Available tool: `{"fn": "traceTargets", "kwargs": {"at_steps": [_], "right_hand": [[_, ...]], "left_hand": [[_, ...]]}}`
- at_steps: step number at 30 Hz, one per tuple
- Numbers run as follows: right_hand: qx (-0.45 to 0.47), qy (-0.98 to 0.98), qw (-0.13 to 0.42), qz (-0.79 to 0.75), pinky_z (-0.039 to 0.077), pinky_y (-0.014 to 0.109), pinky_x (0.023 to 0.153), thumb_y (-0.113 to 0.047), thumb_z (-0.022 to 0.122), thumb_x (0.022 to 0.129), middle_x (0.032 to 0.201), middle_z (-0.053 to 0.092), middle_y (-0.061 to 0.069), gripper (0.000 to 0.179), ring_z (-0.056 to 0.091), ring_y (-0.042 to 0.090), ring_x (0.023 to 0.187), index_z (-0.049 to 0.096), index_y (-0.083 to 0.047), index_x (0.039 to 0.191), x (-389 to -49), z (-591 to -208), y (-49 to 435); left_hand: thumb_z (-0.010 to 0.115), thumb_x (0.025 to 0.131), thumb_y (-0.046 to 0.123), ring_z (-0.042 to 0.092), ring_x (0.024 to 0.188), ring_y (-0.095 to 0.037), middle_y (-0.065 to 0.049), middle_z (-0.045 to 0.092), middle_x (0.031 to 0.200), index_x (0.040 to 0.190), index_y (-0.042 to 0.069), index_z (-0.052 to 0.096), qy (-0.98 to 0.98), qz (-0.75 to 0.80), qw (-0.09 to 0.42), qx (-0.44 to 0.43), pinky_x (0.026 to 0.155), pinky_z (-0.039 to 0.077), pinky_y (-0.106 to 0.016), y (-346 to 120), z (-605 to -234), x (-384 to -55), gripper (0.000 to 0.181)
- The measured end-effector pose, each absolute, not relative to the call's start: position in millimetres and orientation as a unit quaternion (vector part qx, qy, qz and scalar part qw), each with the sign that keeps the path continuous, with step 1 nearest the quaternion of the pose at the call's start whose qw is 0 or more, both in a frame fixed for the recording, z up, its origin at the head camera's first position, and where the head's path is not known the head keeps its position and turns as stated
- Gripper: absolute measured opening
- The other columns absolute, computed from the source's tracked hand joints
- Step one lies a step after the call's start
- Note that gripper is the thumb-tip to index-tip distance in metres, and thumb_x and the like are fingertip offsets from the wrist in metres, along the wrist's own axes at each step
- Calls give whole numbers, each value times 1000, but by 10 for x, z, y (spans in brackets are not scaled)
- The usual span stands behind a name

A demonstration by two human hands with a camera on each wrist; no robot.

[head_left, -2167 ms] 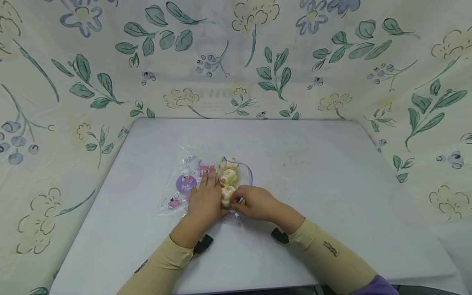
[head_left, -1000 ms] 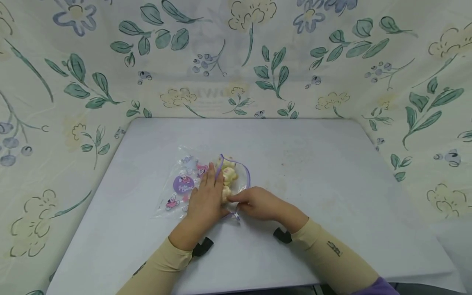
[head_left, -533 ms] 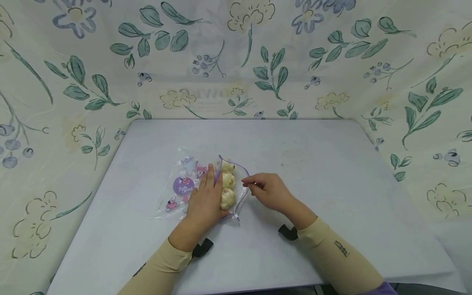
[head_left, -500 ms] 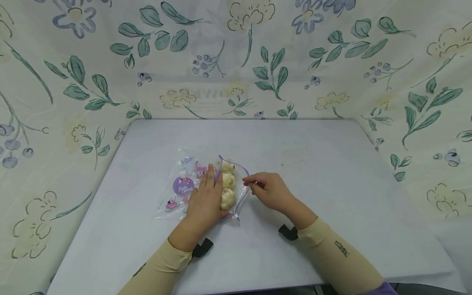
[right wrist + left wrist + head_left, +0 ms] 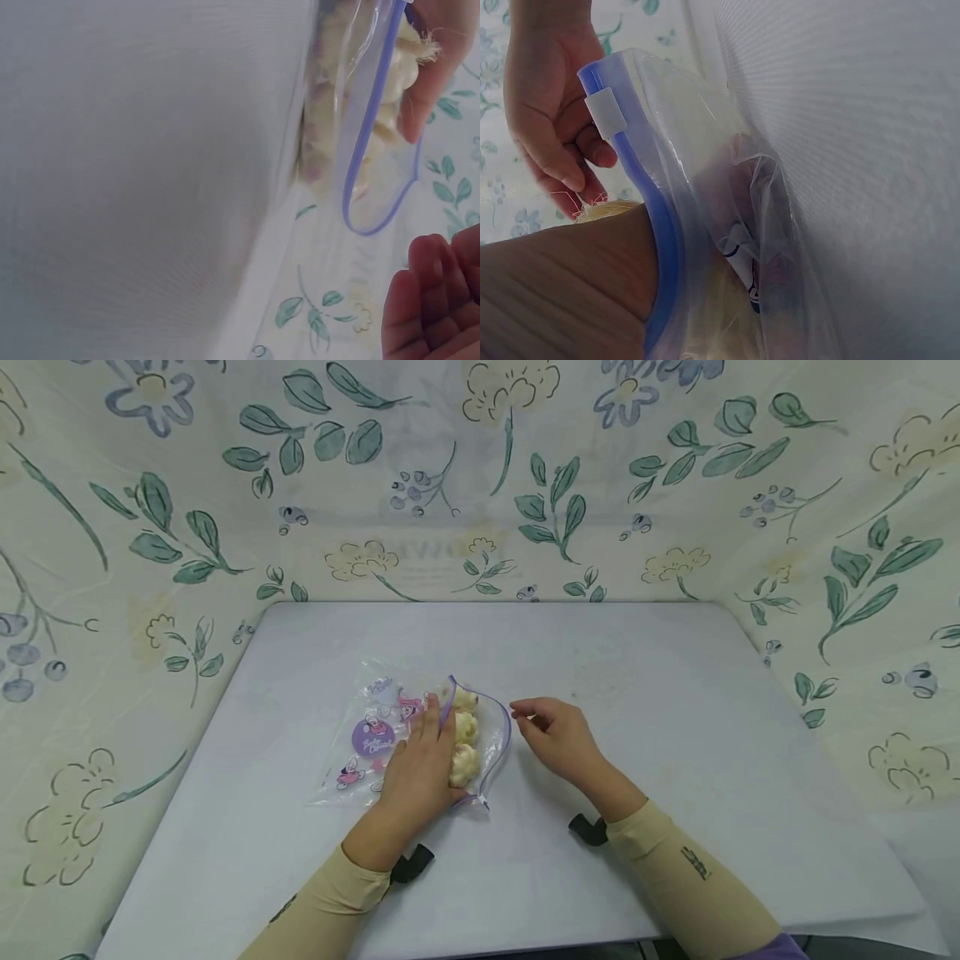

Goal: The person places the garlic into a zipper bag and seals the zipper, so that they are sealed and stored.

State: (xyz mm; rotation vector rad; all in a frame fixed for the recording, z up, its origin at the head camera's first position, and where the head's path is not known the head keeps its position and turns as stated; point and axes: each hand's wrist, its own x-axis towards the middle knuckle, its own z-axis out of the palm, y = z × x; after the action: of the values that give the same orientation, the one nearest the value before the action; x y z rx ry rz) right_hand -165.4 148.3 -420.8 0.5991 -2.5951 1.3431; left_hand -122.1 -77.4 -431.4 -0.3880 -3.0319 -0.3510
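A clear zip bag (image 5: 491,760) with a purple rim and printed cartoon figures lies on the table, its mouth gaping to the right. Inside the mouth, garlic bulbs (image 5: 465,727) stand in a row, and root ends (image 5: 427,49) show in the right wrist view. My left hand (image 5: 420,768) rests on the bag beside the bulbs, fingers straight and thumb near the lower corner. Just right of the purple rim, my right hand (image 5: 558,739) hovers with loosely bent fingers, holding nothing. A white slider (image 5: 605,112) sits at one end of the zip in the left wrist view.
A white-covered table (image 5: 675,693) spreads around the bag. Behind it and at the sides hangs a floral cloth (image 5: 555,510). Black wrist mounts (image 5: 412,862) show below the hands.
The right hand has drawn back from the bulbs at the bag's mouth, moving right and away to outside the rim. More of the bulbs shows. The left hand has stayed on the bag.
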Motion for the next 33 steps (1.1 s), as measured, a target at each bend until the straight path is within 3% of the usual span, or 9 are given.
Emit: {"fn": "traceTargets", "kwargs": {"at_steps": [9,15,19,23,28,33], "right_hand": [[180,-869,79,455,51,22,62,-6,66,93,104,76,9,26,66,15,76,72,-3,118,-1683,-4220,1510],[225,-881,120,398,57,30,73,3,61,90,108,75,9,33,70,19,87,72,-5,121,-1718,-4204,1558],[281,-905,114,298,56,41,95,12,56,86,129,67,8,53,66,26,116,65,-11,133,-1761,-4176,1595],[328,-923,75,185,47,47,110,15,58,84,153,50,6,76,53,30,136,49,-21,150,-1802,-4161,1617],[376,-918,83,99,46,46,110,13,63,86,163,36,2,89,52,26,138,31,-26,159,-1837,-4148,1627],[424,-900,101,0,49,45,106,5,69,89,166,31,-2,85,57,23,131,34,-31,158,-1902,-4031,1611]], "left_hand": [[99,58,35,33,149,-42,-23,11,168,157,2,29,-972,-128,35,-193,108,42,-63,-779,-4298,-1235,126],[99,58,30,35,149,-36,-17,15,169,158,5,31,-940,-125,57,-313,117,38,-51,-781,-4303,-1238,124],[100,57,31,39,147,-34,-18,20,168,154,7,39,-912,-131,77,-382,116,40,-47,-793,-4319,-1246,117],[94,67,33,38,148,-32,-17,17,169,154,8,40,-893,-158,44,-419,114,43,-47,-819,-4266,-1239,106],[84,80,36,38,149,-30,-12,13,170,157,12,35,-890,-186,14,-417,111,45,-47,-883,-4175,-1201,95],[83,81,44,46,143,-29,-10,27,167,153,12,44,-906,-175,65,-379,105,51,-46,-829,-4106,-1076,88]]}}
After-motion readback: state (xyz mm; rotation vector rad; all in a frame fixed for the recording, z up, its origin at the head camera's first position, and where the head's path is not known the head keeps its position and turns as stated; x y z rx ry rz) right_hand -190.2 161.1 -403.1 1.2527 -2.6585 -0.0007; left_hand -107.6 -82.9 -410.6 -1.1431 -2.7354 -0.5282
